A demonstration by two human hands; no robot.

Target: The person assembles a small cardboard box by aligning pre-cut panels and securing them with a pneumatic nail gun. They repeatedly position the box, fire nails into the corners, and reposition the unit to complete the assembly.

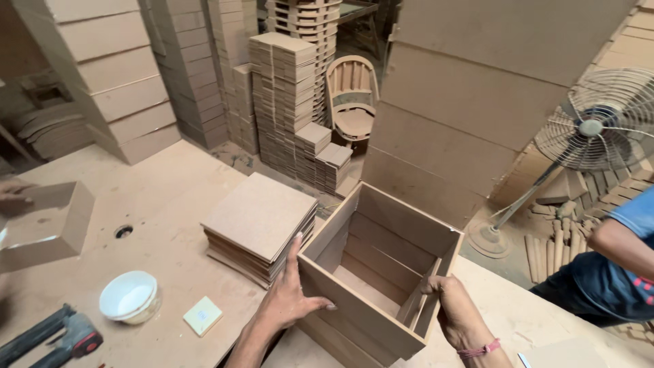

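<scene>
An open-topped box [381, 269] of brown fibreboard sits on the workbench in front of me, with slats leaning inside against its right wall. My left hand [293, 296] lies flat against the box's near left outer wall, thumb hooked towards the near face. My right hand [455, 308] grips the near right corner rim, fingers curled over the edge by the slats. A pink band circles my right wrist.
A stack of square boards [260, 225] lies left of the box. Nearer me are a white bowl [129, 296], a pale square pad [202, 316] and a red-and-black tool [58, 336]. Another person's hand holds a second box [44, 225] at far left. A co-worker's arm [623, 245] and a fan [599, 119] are at right.
</scene>
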